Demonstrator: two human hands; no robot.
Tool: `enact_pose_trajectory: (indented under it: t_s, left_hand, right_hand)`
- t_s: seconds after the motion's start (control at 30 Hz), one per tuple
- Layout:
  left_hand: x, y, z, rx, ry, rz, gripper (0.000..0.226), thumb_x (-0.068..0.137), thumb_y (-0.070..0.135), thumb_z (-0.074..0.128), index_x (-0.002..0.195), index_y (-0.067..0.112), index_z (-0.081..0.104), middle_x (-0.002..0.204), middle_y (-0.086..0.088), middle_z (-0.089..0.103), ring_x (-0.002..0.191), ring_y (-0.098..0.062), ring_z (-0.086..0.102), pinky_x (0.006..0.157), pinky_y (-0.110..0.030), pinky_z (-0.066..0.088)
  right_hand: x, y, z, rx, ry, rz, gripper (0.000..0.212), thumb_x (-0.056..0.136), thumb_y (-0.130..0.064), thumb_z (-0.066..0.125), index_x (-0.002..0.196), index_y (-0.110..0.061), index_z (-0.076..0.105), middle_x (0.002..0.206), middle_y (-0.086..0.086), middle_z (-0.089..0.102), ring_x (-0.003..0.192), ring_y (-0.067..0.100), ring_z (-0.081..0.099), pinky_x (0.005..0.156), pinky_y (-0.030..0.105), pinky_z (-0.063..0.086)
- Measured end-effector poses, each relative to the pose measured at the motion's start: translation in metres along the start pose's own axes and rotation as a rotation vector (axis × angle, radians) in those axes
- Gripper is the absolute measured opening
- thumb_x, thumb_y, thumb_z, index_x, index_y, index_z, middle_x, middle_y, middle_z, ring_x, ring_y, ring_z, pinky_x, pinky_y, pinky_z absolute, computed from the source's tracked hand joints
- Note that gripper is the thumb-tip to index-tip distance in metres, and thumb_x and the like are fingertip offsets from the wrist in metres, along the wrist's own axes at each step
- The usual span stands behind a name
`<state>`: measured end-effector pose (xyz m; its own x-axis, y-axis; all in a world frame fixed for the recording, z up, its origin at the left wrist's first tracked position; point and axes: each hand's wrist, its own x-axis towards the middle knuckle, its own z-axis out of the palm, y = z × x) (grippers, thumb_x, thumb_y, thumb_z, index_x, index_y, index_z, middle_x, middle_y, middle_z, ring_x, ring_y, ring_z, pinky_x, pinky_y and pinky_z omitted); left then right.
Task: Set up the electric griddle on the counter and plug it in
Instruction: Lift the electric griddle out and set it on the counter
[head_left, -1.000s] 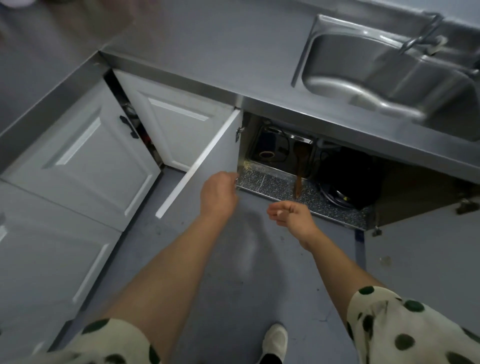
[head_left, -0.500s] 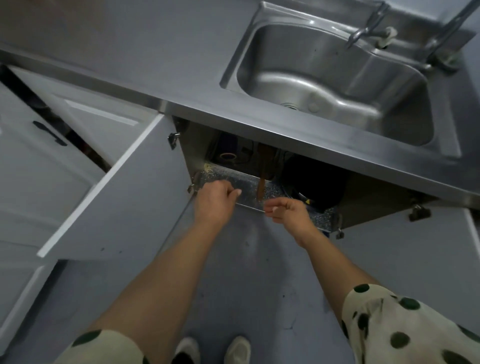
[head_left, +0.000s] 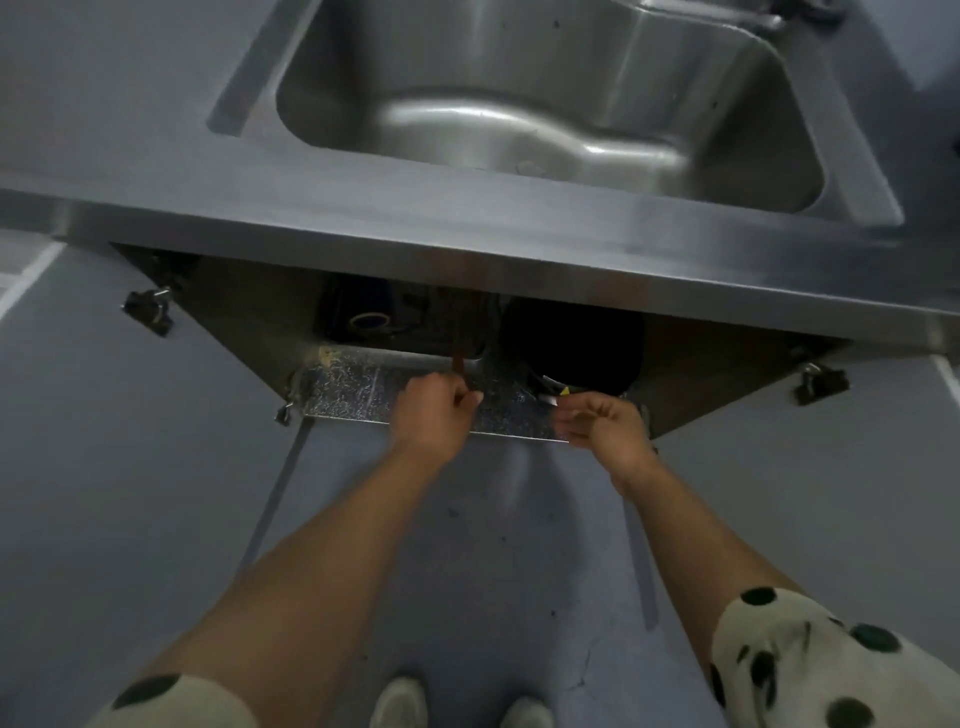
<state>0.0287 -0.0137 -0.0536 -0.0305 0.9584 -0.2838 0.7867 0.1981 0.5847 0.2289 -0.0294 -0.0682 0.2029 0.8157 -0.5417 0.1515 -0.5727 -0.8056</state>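
1. The left hand (head_left: 431, 410) is curled loosely at the front lip of the cabinet floor (head_left: 363, 389), beside a brown wooden handle (head_left: 458, 358). Whether it pinches that handle or only brushes it, I cannot tell.
2. The right hand (head_left: 605, 421) is half-closed, fingers bent, just in front of a dark round appliance (head_left: 571, 338). A small white-and-yellow tag or plug end (head_left: 553, 396) sits at its fingertips. Contact is unclear, so I cannot tell if it grips anything.
3. A second ago the left hand was at the edge of the cabinet door and the right hung in mid-air. Half a second ago both reached the cabinet lip. Now both are at the shelf front and farther apart, the right having moved over toward the dark appliance.
4. The view has also swung: both doors are out of sight to the sides, only their hinges (head_left: 148, 306) showing, and the cabinet opening sits square under the sink (head_left: 545, 104).
5. The dark appliance is probably the griddle, still deep in the cabinet on the right; a blue-black item (head_left: 363, 317) stands on the left.
6. Judgement: opening is done and retrieval is starting. Nothing has been lifted out, and the counter (head_left: 130, 104) holds nothing yet. Placing and plugging in remain.
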Motion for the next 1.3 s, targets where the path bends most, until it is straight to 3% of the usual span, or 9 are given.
enact_pose_trajectory:
  t_s: [0.17,0.27,0.37,0.5,0.67,0.77,0.87,1.03,1.3]
  left_hand:
    - [0.032,0.003,0.063,-0.028,-0.015,0.008,0.026,0.090,0.031,0.060,0.081,0.009,0.069,0.084,-0.016,0.071,0.085,-0.034,0.065,0.071,-0.034,0.049]
    - [0.051,0.004,0.104,-0.031,0.013,0.040,0.026,0.090,0.030,0.061,0.077,0.009,0.069,0.083,-0.018,0.071,0.084,-0.035,0.065,0.073,-0.035,0.050]
    - [0.070,0.002,0.142,-0.045,0.041,0.045,0.026,0.089,0.030,0.061,0.075,0.010,0.068,0.079,-0.016,0.070,0.081,-0.033,0.065,0.068,-0.029,0.047]
    - [0.094,-0.005,0.178,-0.023,0.053,0.057,0.027,0.089,0.031,0.059,0.073,0.012,0.067,0.077,-0.014,0.070,0.081,-0.032,0.065,0.069,-0.030,0.047]
    - [0.135,-0.017,0.207,-0.064,0.074,0.087,0.025,0.088,0.028,0.060,0.073,0.010,0.068,0.078,-0.017,0.071,0.083,-0.034,0.066,0.071,-0.033,0.050]
    - [0.160,-0.022,0.223,-0.039,0.114,0.111,0.025,0.088,0.027,0.060,0.078,0.006,0.071,0.085,-0.019,0.072,0.088,-0.036,0.067,0.076,-0.036,0.053]
    - [0.180,-0.026,0.234,-0.052,0.129,0.082,0.025,0.089,0.026,0.059,0.085,0.005,0.073,0.092,-0.021,0.073,0.094,-0.037,0.066,0.081,-0.038,0.054]
    - [0.212,-0.027,0.244,-0.113,0.117,-0.025,0.029,0.092,0.028,0.055,0.096,0.006,0.072,0.105,-0.021,0.070,0.103,-0.040,0.062,0.085,-0.038,0.050]
    - [0.240,-0.023,0.268,-0.134,0.074,-0.063,0.035,0.094,0.028,0.054,0.117,0.003,0.059,0.120,-0.022,0.062,0.113,-0.041,0.057,0.091,-0.043,0.049]
  right_hand:
    - [0.051,0.039,-0.027,0.050,0.029,-0.020,0.030,0.085,0.018,0.044,0.109,0.010,0.062,0.104,0.022,0.064,0.081,0.023,0.063,0.063,0.017,0.053]
    - [0.084,0.062,-0.044,0.056,0.060,-0.045,0.031,0.086,0.016,0.043,0.100,0.001,0.065,0.100,0.019,0.066,0.082,0.024,0.063,0.066,0.021,0.050]
    - [0.115,0.085,-0.058,0.033,0.098,-0.070,0.032,0.085,0.016,0.042,0.103,0.007,0.066,0.096,0.018,0.066,0.080,0.024,0.062,0.069,0.027,0.049]
    - [0.151,0.107,-0.070,0.032,0.138,-0.082,0.029,0.086,0.014,0.047,0.106,0.006,0.065,0.097,0.018,0.066,0.081,0.023,0.062,0.083,0.039,0.052]
    - [0.207,0.122,-0.075,-0.003,0.212,-0.143,0.022,0.087,0.010,0.051,0.105,0.010,0.063,0.093,0.019,0.064,0.070,0.018,0.058,0.068,0.023,0.048]
    - [0.245,0.132,-0.072,-0.057,0.263,-0.161,0.018,0.086,0.009,0.052,0.097,0.008,0.066,0.091,0.018,0.064,0.078,0.023,0.058,0.070,0.024,0.048]
    - [0.278,0.139,-0.069,-0.216,0.349,-0.179,0.022,0.084,0.003,0.052,0.084,-0.009,0.071,0.094,0.018,0.067,0.090,0.023,0.058,0.082,0.032,0.045]
    - [0.311,0.143,-0.061,-0.562,0.394,-0.163,0.037,0.089,-0.017,0.060,0.121,0.001,0.059,0.126,0.023,0.061,0.119,0.038,0.054,0.097,0.035,0.044]
    - [0.327,0.155,-0.055,-0.759,0.384,-0.133,0.048,0.086,-0.018,0.063,0.125,0.003,0.045,0.125,0.028,0.056,0.117,0.043,0.054,0.092,0.040,0.048]
